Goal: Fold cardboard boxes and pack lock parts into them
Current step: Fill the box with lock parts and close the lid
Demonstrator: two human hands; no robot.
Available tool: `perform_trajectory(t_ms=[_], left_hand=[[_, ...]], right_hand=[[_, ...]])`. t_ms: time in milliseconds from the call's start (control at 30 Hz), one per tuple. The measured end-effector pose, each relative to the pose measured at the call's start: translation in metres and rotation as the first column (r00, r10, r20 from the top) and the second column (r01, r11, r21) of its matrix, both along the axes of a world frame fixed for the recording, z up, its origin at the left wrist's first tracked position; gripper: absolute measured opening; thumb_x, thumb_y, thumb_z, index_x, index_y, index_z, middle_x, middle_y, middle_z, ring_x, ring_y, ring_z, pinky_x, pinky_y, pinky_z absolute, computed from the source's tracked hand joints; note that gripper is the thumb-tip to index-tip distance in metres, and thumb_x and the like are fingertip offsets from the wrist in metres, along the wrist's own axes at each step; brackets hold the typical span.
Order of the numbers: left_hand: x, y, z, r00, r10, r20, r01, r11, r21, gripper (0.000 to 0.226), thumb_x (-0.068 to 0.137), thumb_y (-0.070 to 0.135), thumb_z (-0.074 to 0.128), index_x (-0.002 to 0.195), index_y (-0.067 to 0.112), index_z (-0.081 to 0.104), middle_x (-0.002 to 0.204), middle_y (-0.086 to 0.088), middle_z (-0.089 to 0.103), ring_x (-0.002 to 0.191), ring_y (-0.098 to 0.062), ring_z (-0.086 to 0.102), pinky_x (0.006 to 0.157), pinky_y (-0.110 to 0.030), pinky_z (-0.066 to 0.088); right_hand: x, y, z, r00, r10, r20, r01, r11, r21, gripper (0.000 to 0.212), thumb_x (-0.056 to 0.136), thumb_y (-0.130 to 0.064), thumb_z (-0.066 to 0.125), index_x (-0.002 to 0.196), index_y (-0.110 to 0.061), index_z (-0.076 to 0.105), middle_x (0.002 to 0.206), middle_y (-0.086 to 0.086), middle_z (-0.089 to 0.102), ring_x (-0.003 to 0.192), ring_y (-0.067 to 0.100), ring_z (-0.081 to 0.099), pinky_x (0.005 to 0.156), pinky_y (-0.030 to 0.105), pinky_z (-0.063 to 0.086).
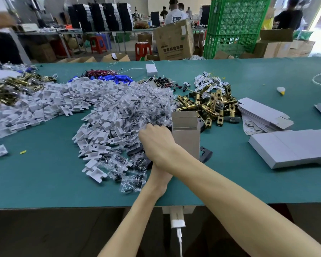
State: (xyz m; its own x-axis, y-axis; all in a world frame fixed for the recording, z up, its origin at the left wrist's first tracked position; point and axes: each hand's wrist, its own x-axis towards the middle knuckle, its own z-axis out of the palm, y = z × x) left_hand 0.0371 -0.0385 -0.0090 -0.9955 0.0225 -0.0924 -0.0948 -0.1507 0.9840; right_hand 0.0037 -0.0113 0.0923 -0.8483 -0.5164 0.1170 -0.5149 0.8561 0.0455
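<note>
At bench [44,182] centre, R hand [156,141] is reaching into screw bags [137,108] by box [186,140]; grip can't tell, L hand [159,174] mostly hidden too; take one bag.

Open box [186,138] stands upright, centre-near on table [44,182]. Right hand [156,141] is just left of it, on the near edge of the bagged-screw pile [137,108]. Right forearm crosses over left hand [159,175], which is mostly hidden. Dark parts [205,154], probably handles, lie under and right of the box. Plastic insert heap [63,101] spreads left of the bags. Brass latches [208,106] sit behind-right of the box, with box blanks [263,115] right of them. Flattened boxes [293,147] lie near-right of the blanks. Batteries [119,78] and wire bundles [100,73] are on the far side, behind the heaps. Crates [235,25] stand beyond the table, far right.
</note>
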Motion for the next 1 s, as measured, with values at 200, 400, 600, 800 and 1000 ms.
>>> perform_trajectory(t_ms=[200,400,600,800,1000], left_hand=[[0.001,0.001,0.005,0.998,-0.058,-0.038,0.057,0.998,-0.017,0.028,0.105,0.014,0.060,0.082,0.027,0.052,0.064,0.024,0.057,0.063,0.002,0.053,0.067,-0.017,0.046],[0.002,0.002,0.008,0.997,-0.056,-0.054,0.056,0.998,0.013,0.029,0.107,0.009,0.054,0.085,0.026,0.051,0.068,0.022,0.058,0.067,0.002,0.054,0.066,-0.015,0.046],[0.000,0.003,0.011,0.996,-0.017,-0.083,0.011,0.997,-0.079,0.021,0.109,0.010,0.048,0.098,0.027,0.052,0.073,0.033,0.062,0.081,0.002,0.057,0.066,-0.007,0.047],[-0.004,0.005,0.015,0.986,0.033,-0.162,-0.048,0.995,-0.089,0.021,0.102,0.010,0.064,0.121,0.016,0.060,0.112,-0.002,0.071,0.098,0.000,0.065,0.085,-0.020,0.054],[-0.005,0.005,0.011,0.988,0.049,-0.146,-0.058,0.997,-0.054,0.023,0.101,0.018,0.067,0.123,0.018,0.060,0.117,-0.005,0.072,0.106,-0.016,0.069,0.087,-0.029,0.059]], right_hand=[[-0.012,-0.011,-0.007,0.992,-0.059,0.113,0.068,0.995,-0.073,0.028,0.085,0.010,0.064,0.111,-0.001,0.064,0.115,0.017,0.054,0.102,0.038,0.063,0.069,0.040,0.042],[-0.014,-0.008,-0.010,0.998,-0.052,0.034,0.056,0.989,-0.136,0.030,0.082,0.017,0.063,0.107,0.001,0.064,0.111,0.018,0.053,0.097,0.038,0.063,0.066,0.038,0.042],[-0.012,0.004,0.004,0.982,-0.049,-0.181,0.014,0.982,-0.189,0.027,0.090,0.007,0.061,0.116,0.001,0.062,0.116,0.016,0.060,0.104,0.030,0.058,0.083,0.037,0.047],[-0.004,0.039,0.045,0.991,0.016,0.133,0.085,0.689,-0.719,0.007,0.106,-0.009,0.046,0.102,-0.005,0.051,0.082,0.008,0.065,0.067,0.029,0.063,0.058,0.043,0.053],[-0.009,0.096,0.055,0.997,-0.064,-0.035,0.022,0.726,-0.687,0.009,0.104,-0.010,0.052,0.111,-0.010,0.057,0.092,0.009,0.072,0.076,0.024,0.070,0.072,0.045,0.059]])
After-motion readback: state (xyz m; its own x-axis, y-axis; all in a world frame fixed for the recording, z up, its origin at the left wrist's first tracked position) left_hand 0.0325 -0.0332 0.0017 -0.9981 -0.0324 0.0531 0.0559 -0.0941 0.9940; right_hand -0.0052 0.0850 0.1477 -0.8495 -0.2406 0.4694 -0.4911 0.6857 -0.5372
